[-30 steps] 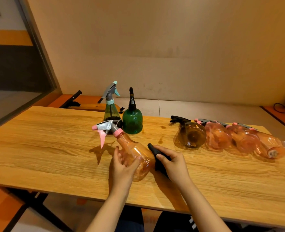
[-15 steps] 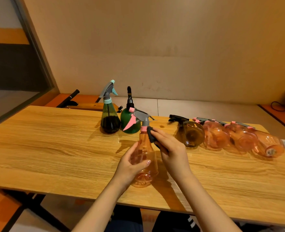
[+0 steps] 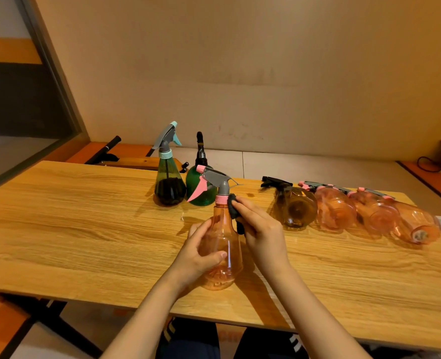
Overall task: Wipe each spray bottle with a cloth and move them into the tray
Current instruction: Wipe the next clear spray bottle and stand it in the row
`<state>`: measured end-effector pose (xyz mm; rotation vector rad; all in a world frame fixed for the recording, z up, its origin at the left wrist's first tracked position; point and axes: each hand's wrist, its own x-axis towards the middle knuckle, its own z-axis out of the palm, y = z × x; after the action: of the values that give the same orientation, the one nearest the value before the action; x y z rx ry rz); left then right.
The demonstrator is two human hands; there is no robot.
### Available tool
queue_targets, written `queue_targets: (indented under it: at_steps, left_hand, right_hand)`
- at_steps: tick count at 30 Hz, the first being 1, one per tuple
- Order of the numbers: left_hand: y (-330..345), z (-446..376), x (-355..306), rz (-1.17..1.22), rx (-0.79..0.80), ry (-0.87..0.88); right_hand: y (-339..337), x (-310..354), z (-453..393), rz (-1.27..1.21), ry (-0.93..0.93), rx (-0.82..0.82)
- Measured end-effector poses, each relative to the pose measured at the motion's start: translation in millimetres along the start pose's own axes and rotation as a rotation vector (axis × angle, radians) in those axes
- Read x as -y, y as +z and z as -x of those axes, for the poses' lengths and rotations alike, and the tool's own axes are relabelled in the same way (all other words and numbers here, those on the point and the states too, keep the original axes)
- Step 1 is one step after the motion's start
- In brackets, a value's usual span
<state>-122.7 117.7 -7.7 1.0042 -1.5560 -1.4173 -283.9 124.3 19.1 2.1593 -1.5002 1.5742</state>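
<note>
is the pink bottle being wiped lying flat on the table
No, the left hand holds the pink bottle upright while the right hand presses the dark cloth to its neck.

Bare forearms (no sleeves showing); dark trousers [image 3: 188, 340] with white side stripes.

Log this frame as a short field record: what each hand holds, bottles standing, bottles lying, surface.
left hand: grips pink bottle, upright
right hand: presses dark cloth to the bottle's neck
standing: cone bottle, green bottle
lying: brown bottle, three pink bottles, in a row
surface: wooden table
tray: not clearly visible
</note>
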Motion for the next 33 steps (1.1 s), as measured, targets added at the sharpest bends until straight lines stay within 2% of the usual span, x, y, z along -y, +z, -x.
queue_targets:
  at_steps: [4,10,17,23,30,33]
  left_hand:
    - [1,-3,-6,-0.028,0.03,0.012]
    - [14,-6,-11,0.211,0.002,0.012]
    - [10,-11,-11,0.141,-0.034,-0.005]
    - [1,-12,-19,0.072,0.002,0.004]
    - [15,-8,-19,-0.057,-0.055,0.073]
    - [19,-8,-14,0.001,-0.084,0.04]
  right_hand:
    - [7,4,3,-0.064,0.009,-0.001]
    - [19,7,13,-0.167,0.088,-0.087]
    - [14,1,13,-0.28,0.179,-0.099]
    - [8,-1,10,-0.306,0.157,-0.101]
    - [14,0,12,-0.248,0.115,-0.098]
    - [12,-1,12,-0.236,0.106,-0.072]
